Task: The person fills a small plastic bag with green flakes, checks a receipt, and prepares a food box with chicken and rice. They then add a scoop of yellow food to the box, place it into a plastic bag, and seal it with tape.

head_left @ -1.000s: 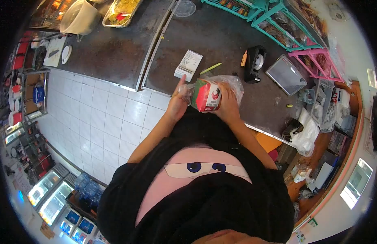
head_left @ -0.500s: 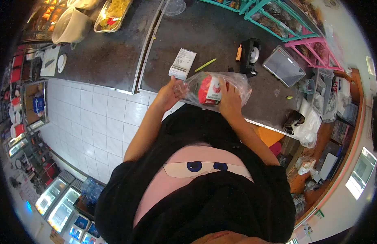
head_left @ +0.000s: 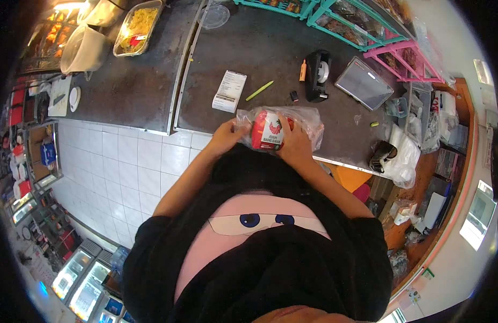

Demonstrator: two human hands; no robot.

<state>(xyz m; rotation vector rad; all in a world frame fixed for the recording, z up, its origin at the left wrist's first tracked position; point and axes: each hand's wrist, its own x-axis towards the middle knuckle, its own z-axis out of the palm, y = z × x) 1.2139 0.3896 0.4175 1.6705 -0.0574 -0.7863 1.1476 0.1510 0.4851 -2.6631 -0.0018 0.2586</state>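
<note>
A red food package (head_left: pixel 258 132) with a white printed label lies inside a clear plastic bag (head_left: pixel 310 118) at the counter's front edge. My right hand (head_left: pixel 296 144) grips the package from its right side, fingers curled over the label's edge through or along the plastic. On the other side, my left hand (head_left: pixel 226 138) is closed on the bag's left end, close against the package; its fingertips are partly covered by the plastic. Just beyond the bag are a printed receipt (head_left: pixel 229 90) and a yellow-green pen (head_left: pixel 259 91).
Farther back on the dark counter (head_left: pixel 260 48) stand a black tape dispenser (head_left: pixel 317 75), an orange highlighter (head_left: pixel 303 70) and a flat dark tablet-like device (head_left: pixel 364 83). Teal baskets (head_left: pixel 335 27) and a pink basket (head_left: pixel 407 59) line the back right. White plastic bags (head_left: pixel 404 161) hang at the right.
My left hand has drawn in toward the red package, and the loose left end of the bag is now bunched up shorter. The label faces up more fully. The whole view has shifted slightly.
</note>
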